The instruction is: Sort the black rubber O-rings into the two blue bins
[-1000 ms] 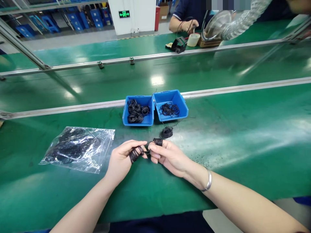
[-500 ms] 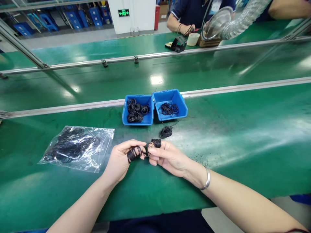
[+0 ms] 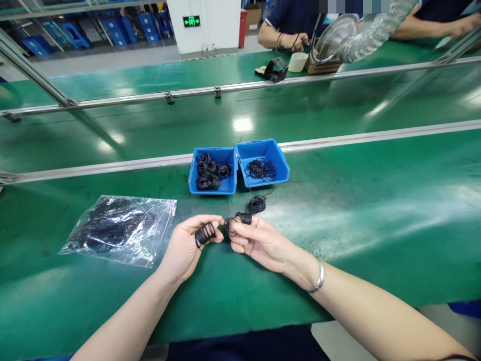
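Note:
Black rings [image 3: 205,234] are wrapped round the fingers of my left hand [image 3: 188,245], whose thumb and fingertips are closed together. More black rings [image 3: 244,218] sit on a finger of my right hand [image 3: 263,243], and its thumb and fingers pinch a few loose ones. The fingertips of both hands nearly meet. Just beyond them a small black coil [image 3: 257,204] lies on the green table. Behind it, the left blue bin [image 3: 214,191] holds several black bundles, and the right blue bin [image 3: 283,168] holds a looser black heap.
A clear plastic bag [image 3: 163,215] with black contents lies at the left. Metal rails cross the green surface behind the bins. Across it are a tape roll [image 3: 298,62], a black holder [image 3: 276,70], a flexible metal duct [image 3: 370,40] and a person's hand [image 3: 295,42].
My hands have drawn slightly apart, and the rings at my right fingertips have come away from my left fingers. On the far belt, small metal parts have shifted right.

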The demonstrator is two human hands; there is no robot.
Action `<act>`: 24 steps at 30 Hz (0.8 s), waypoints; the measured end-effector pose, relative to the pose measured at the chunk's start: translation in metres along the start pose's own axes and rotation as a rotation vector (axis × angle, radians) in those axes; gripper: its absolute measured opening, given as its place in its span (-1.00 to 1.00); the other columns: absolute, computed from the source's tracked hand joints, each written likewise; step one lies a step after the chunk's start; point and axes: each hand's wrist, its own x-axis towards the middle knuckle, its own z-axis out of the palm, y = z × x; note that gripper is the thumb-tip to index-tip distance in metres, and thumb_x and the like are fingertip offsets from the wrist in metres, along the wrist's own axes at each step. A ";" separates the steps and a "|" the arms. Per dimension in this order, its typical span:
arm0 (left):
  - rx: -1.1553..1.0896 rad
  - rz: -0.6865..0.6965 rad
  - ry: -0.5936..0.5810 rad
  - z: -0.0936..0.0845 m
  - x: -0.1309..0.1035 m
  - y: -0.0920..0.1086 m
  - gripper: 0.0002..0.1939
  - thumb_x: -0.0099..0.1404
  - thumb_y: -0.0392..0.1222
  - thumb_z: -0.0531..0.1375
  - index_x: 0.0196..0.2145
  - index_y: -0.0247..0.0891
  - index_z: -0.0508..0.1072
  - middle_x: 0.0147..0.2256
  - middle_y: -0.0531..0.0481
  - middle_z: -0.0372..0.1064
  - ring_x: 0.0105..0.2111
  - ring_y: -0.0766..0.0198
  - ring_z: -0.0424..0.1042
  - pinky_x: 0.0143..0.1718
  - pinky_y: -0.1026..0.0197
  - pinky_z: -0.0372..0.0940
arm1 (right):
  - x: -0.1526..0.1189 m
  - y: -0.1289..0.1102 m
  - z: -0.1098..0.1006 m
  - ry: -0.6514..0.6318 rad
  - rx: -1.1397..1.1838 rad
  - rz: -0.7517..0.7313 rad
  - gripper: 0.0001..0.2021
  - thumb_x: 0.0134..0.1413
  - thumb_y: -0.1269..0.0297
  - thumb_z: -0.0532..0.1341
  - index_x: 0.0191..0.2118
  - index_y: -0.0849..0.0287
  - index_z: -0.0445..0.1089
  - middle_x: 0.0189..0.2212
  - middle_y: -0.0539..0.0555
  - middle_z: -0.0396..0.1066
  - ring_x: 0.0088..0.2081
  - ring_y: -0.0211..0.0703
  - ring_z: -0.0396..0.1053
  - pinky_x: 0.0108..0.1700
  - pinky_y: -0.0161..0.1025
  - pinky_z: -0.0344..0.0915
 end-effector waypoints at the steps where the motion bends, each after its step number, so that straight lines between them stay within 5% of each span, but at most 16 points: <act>1: 0.016 0.011 0.006 0.000 0.000 0.001 -0.85 0.16 -0.18 0.40 -0.29 -0.24 0.63 -0.29 -0.03 0.55 -0.45 0.40 0.46 -0.33 0.31 0.40 | 0.000 0.000 0.000 0.008 0.007 -0.008 -0.81 0.07 0.23 0.41 -0.37 0.22 0.46 -0.55 -0.11 0.05 -0.47 -0.33 -0.02 -0.35 -0.31 0.10; 7: 0.130 0.034 0.003 0.000 -0.002 0.001 -0.82 0.13 -0.16 0.42 -0.31 -0.27 0.63 -0.45 0.02 0.48 -0.46 0.35 0.45 -0.35 0.29 0.40 | 0.001 0.002 -0.001 0.031 -0.006 -0.053 -0.76 0.07 0.26 0.41 -0.46 0.21 0.38 -0.57 -0.11 0.03 -0.48 -0.33 -0.04 -0.38 -0.30 0.07; 18: 0.250 0.057 -0.074 0.000 -0.006 0.002 -0.86 0.12 -0.18 0.41 -0.35 -0.25 0.63 -0.36 0.02 0.44 -0.53 0.36 0.46 -0.44 0.28 0.40 | 0.004 0.007 -0.003 0.125 -0.126 -0.082 -0.75 -0.03 0.23 0.46 -0.44 0.23 0.42 -0.50 -0.08 0.27 -0.50 -0.37 0.15 -0.40 -0.31 0.06; 24: 0.313 0.040 0.027 -0.001 -0.003 0.001 -0.86 0.18 -0.16 0.37 -0.37 -0.29 0.56 -0.46 0.05 0.46 -0.52 0.38 0.44 -0.43 0.33 0.33 | 0.003 0.008 -0.003 0.115 -0.151 -0.065 -0.74 -0.06 0.23 0.47 -0.40 0.22 0.41 -0.49 -0.09 0.28 -0.50 -0.37 0.19 -0.40 -0.30 0.05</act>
